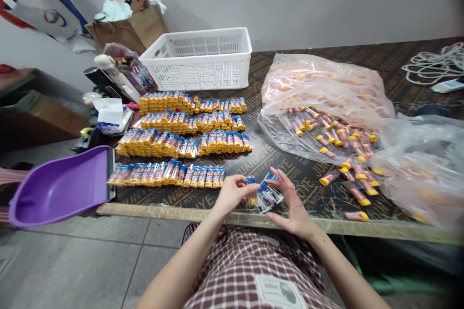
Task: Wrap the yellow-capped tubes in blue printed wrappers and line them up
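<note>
My left hand [233,194] is closed at the table's front edge, its thumb and fingers pinching a small tube [253,197] with a yellow end and a blue top. Just to its right, my right hand [293,205] has its fingers spread beside a little pile of printed packets [269,196]; its fingertips are close to the blue-topped ones. Left of my hands lies a short row of blue-and-yellow packaged tubes [168,174]. Behind it are several stacked rows of the same tubes [184,143].
A white basket [203,65] stands at the back. On the right, loose pink tubes with yellow caps [328,178] spill from a clear plastic bag [322,82]. A purple dustpan [65,186] sits at the left edge. White cable [431,65] lies at the back right.
</note>
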Demonstrator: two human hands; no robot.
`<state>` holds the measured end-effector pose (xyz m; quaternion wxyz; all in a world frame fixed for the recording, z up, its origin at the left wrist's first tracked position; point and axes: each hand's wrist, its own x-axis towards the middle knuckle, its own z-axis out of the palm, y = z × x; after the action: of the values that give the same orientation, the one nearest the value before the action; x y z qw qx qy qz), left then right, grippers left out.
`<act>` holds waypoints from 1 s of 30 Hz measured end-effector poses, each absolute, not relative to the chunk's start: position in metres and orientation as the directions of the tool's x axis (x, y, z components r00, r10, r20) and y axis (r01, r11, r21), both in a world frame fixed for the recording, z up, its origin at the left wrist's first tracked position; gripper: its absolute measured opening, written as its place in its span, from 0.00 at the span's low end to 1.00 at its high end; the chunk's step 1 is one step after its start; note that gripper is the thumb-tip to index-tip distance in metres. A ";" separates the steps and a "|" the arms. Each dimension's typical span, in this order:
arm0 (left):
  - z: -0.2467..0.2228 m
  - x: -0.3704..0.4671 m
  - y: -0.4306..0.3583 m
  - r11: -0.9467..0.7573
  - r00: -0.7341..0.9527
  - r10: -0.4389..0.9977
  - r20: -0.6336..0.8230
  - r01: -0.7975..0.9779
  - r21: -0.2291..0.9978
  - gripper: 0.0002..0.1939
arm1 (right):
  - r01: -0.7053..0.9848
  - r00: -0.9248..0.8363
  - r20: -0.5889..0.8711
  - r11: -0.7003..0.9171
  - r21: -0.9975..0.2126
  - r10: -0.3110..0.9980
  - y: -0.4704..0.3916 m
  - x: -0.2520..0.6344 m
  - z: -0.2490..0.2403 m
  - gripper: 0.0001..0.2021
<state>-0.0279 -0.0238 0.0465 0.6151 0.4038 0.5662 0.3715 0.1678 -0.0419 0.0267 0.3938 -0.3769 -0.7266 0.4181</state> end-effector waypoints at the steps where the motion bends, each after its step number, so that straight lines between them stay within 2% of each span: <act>1: 0.048 -0.041 -0.019 0.330 -0.030 0.944 -0.330 0.163 0.930 0.20 | 0.230 -0.373 0.254 0.354 -0.907 0.892 -0.040 0.171 0.025 0.43; 2: 0.050 -0.055 -0.015 0.273 -0.129 0.962 -0.243 0.341 0.900 0.20 | 0.241 -0.334 0.254 0.343 -0.908 0.908 -0.038 0.174 0.023 0.42; 4: 0.055 -0.082 -0.008 0.222 -0.230 0.969 -0.089 0.654 0.723 0.22 | 0.259 -0.263 0.260 0.328 -0.909 0.929 -0.035 0.180 0.020 0.39; 6: 0.060 -0.102 -0.002 0.227 -0.229 0.972 -0.059 0.832 0.506 0.23 | 0.275 -0.222 0.266 0.322 -0.906 0.938 -0.032 0.185 0.017 0.37; 9: 0.063 -0.115 0.003 0.218 -0.192 0.974 -0.117 0.936 0.278 0.24 | 0.323 -0.219 0.266 0.327 -0.888 0.939 -0.030 0.188 0.016 0.33; 13: 0.062 -0.112 0.005 0.191 -0.166 0.974 -0.157 0.968 0.163 0.24 | 0.385 -0.256 0.283 0.366 -0.847 0.924 -0.032 0.187 0.021 0.28; 18: 0.064 -0.110 0.006 0.185 -0.162 0.972 -0.170 0.974 0.129 0.28 | 0.530 -0.222 0.331 0.399 -0.748 0.917 -0.024 0.206 0.023 0.21; 22: 0.071 -0.106 0.006 0.219 -0.203 0.972 -0.120 0.966 0.139 0.30 | 0.773 -0.060 0.397 0.294 -0.563 0.916 -0.007 0.255 0.013 0.18; 24: 0.073 -0.095 0.004 0.214 -0.209 0.977 -0.045 0.953 0.215 0.26 | 0.892 -0.063 0.370 0.218 -0.396 0.927 0.001 0.282 0.005 0.19; 26: 0.069 -0.076 0.000 0.141 -0.145 0.989 -0.015 0.925 0.354 0.19 | 0.952 -0.105 0.301 0.184 -0.245 0.948 0.007 0.302 -0.003 0.21; 28: 0.057 -0.051 -0.005 0.021 0.008 0.998 -0.058 0.877 0.480 0.13 | 0.962 -0.144 0.259 0.196 -0.187 0.955 0.011 0.313 -0.009 0.19; 30: 0.041 -0.027 -0.009 -0.071 0.156 0.980 -0.124 0.855 0.514 0.11 | 0.952 -0.171 0.259 0.227 -0.204 0.951 0.013 0.316 -0.010 0.15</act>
<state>-0.0265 -0.0094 0.0406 0.2430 0.7202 0.6369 0.1285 0.3162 0.0133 -0.0102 0.1674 -0.6217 -0.7652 -0.0025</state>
